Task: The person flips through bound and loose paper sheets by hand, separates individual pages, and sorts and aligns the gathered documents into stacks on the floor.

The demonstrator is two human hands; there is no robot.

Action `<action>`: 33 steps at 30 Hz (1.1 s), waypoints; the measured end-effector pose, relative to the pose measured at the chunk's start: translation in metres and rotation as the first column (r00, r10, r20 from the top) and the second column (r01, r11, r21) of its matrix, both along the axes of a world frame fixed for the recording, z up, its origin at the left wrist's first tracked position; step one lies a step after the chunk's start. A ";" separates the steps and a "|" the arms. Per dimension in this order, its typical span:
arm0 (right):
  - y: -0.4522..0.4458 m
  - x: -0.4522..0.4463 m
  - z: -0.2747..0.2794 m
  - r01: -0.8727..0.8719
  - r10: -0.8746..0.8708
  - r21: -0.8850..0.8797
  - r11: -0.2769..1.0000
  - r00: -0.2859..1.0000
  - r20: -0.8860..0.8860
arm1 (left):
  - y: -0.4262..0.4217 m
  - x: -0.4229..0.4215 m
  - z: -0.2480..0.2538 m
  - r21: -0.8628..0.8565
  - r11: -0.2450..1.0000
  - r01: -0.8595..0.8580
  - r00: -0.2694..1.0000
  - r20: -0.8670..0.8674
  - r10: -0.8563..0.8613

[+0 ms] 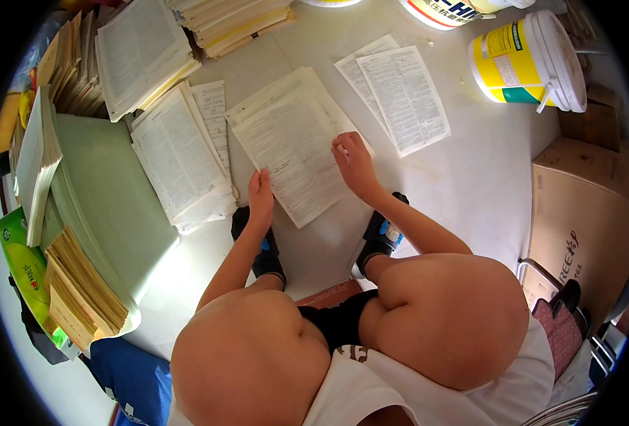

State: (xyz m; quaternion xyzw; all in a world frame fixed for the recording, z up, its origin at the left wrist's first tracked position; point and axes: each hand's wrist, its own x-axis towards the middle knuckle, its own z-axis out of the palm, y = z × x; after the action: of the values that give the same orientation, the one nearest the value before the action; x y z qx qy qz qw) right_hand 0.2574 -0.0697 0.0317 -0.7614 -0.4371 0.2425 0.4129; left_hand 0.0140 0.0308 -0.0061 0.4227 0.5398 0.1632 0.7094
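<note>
A pile of printed paper sheets (pixel 289 135) lies on the floor between my feet, its sheets slightly fanned. My left hand (pixel 260 195) is at the lower left edge of the top sheet, thumb over the margin and fingers closed along it. Over the pile's right edge is my right hand (pixel 355 165), its fingers curled together; whatever they hold, if anything, is hidden. To the right, two printed pages (pixel 404 99) overlap on the floor. A thicker stack of printed sheets (pixel 179 156) sits to the left, with a handwritten page (pixel 211 106) partly under it.
Tall paper stacks (pixel 144 50) and more bundles (pixel 232 25) stand at the back left. A pale green surface (pixel 108 184) is on the left, bearing a brown-paper bundle (pixel 80 291). A yellow-and-white bucket (pixel 506 60) and a cardboard box (pixel 577 220) stand right. My shoes (pixel 380 238) flank the pile.
</note>
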 end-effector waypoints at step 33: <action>-0.043 0.300 -0.011 0.366 -0.377 -0.111 0.924 0.920 -0.106 | -0.009 0.009 0.002 0.092 0.996 -0.020 0.993 0.114 0.009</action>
State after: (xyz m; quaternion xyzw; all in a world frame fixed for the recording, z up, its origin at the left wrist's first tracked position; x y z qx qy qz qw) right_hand 0.5571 -0.1124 0.0210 -0.8313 -0.2464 0.2263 0.4439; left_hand 0.0230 0.0223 -0.0042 0.4414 0.4934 0.2172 0.7173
